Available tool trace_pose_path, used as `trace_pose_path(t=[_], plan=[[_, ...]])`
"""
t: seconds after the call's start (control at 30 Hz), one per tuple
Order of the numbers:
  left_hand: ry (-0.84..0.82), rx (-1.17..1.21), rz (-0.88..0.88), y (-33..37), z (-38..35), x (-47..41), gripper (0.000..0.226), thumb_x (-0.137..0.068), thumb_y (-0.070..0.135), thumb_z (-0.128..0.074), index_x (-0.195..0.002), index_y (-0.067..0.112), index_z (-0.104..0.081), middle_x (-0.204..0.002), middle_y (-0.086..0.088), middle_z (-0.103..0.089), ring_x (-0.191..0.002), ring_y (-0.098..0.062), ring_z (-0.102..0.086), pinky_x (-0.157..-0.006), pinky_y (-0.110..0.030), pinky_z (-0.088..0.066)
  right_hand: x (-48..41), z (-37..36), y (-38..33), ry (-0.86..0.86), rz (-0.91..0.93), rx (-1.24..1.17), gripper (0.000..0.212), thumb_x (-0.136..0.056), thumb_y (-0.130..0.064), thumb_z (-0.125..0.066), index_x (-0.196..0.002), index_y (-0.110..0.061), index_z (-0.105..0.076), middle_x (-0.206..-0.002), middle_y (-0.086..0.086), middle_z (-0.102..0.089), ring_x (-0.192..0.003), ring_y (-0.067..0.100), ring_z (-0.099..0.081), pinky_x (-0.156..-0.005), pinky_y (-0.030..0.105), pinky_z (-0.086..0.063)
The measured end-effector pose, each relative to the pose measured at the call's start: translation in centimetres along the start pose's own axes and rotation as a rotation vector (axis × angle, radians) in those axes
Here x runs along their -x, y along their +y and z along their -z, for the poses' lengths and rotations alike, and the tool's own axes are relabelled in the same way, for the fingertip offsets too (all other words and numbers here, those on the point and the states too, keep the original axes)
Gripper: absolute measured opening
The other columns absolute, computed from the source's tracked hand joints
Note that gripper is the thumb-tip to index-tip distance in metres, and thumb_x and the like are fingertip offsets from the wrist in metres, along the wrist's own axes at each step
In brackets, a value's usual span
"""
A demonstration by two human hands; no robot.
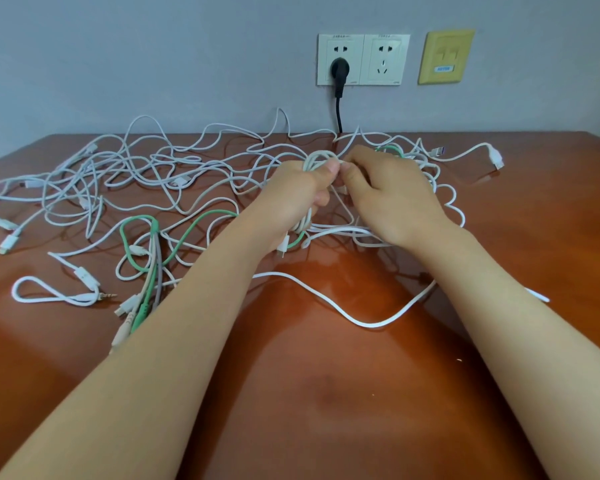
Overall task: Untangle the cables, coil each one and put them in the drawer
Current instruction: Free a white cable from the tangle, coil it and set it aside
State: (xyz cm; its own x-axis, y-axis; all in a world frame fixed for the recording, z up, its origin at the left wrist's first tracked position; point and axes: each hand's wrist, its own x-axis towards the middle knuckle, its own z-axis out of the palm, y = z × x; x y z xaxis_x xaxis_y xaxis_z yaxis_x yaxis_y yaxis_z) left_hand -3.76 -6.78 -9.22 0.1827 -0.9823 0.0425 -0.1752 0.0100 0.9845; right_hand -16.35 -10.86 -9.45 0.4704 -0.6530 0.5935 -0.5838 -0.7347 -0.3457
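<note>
Mess of thin white cables [146, 168] sprawls over the brown surface [326, 393] from 9 o'clock through 12 to 2 o'clock, strands crossing and looping, several with white plug ends lying loose. A green cable [184, 237] threads through the pile at 9 to 10 o'clock of the hands, doubled beside grey and pink strands. One white cable [361, 322] lies apart from the rest, sagging in a wide curve at 6 o'clock of the hands. A cable with an audio jack [59, 299] makes a flat loop at 8 o'clock. A small white coil [317, 159] (a few stacked loops, not tied) is up off the surface at 12 o'clock of frame centre. Left hand [300, 195] grips it, fingers curled round the loops, thumb pressed on top. Right hand [392, 199] is just beside, at 3 o'clock of the coil, fingers bent together and thumb tip pinching a strand at the coil's edge. Both forearms reach in from 6 o'clock. On the wall at 12 o'clock: socket plate [385, 60], black plug [339, 71], yellow plate [445, 57].
</note>
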Motion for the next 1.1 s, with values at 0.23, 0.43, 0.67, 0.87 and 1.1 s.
trace_pose_path(t=[0.23,0.43,0.67,0.87,1.1], plan=[[0.141,0.213,0.029,0.4,2.2,-0.6,0.034,-0.1,0.032,-0.04,-0.072,0.018,-0.052,-0.038,0.012,-0.028,-0.033,-0.004,-0.021,-0.037,-0.012,-0.017,0.4,0.6,1.8,-0.177,-0.173,0.136,0.037,-0.078,-0.009,-0.052,-0.114,-0.015,-0.056,-0.108,0.008,-0.063,-0.105,0.032,-0.054,-0.086,0.034,-0.041],[0.06,0.116,0.091,-0.2,2.3,-0.7,0.034,-0.1,0.035,-0.041,-0.074,0.017,-0.053,-0.037,0.012,-0.031,-0.036,-0.005,-0.025,-0.04,-0.013,-0.022,0.3,-0.1,0.8,-0.048,-0.161,-0.101,0.058,-0.077,-0.008,-0.059,-0.132,-0.016,-0.043,-0.119,0.003,-0.055,-0.11,0.022,-0.052,-0.095,0.035,-0.039],[-0.126,0.081,0.057,-0.1,0.3,0.0,0.042,-0.094,0.049,-0.038,-0.075,0.017,-0.058,-0.046,0.012,-0.052,-0.043,-0.002,-0.048,-0.06,-0.025,-0.042,0.6,-0.5,-1.1,-0.047,-0.043,-0.191,0.055,-0.072,-0.026,-0.042,-0.126,-0.017,-0.047,-0.11,0.004,-0.058,-0.095,0.019,-0.052,-0.082,0.032,-0.042],[-0.147,0.316,0.121,0.7,1.0,0.1,0.049,-0.093,0.056,-0.028,-0.082,0.015,-0.051,-0.04,0.01,-0.027,-0.028,-0.002,-0.025,-0.033,-0.01,-0.024,0.4,0.0,-1.0,0.068,-0.081,-0.208,0.022,-0.079,-0.006,-0.053,-0.094,-0.021,-0.058,-0.088,-0.01,-0.061,-0.081,0.015,-0.055,-0.069,0.028,-0.04],[-0.159,0.209,0.122,0.5,1.2,0.3,0.043,-0.094,0.051,-0.034,-0.083,0.013,-0.052,-0.039,0.01,-0.032,-0.046,-0.007,-0.04,-0.043,-0.016,-0.046,0.0,1.3,-1.6,0.056,-0.275,-0.629,0.015,-0.057,-0.01,-0.047,-0.046,-0.019,-0.052,-0.038,-0.009,-0.041,-0.041,0.002,-0.035,-0.047,0.019,-0.03]])
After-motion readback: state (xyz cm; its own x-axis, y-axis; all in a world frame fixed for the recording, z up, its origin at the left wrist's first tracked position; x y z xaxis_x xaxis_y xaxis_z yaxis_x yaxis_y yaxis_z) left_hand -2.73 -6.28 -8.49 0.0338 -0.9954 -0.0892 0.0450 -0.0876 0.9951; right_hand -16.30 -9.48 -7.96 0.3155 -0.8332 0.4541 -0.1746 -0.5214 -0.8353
